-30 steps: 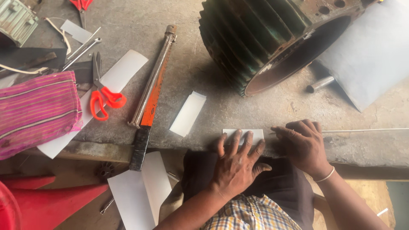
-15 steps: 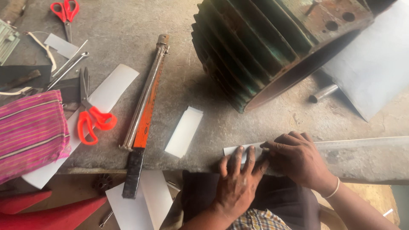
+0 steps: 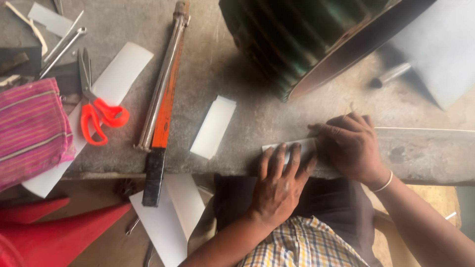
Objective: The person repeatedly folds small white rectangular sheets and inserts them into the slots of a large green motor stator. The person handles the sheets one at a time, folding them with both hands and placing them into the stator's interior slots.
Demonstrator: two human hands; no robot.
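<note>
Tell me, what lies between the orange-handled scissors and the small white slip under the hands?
In the head view, a long orange-and-metal tool and a folded white paper piece lie between scissors and slip.

The person wears a yellow, blue and white checked shirt (image 3: 302,244), dark brown trousers (image 3: 336,202) and a thin white wristband (image 3: 382,183), with forearms bare.
</note>
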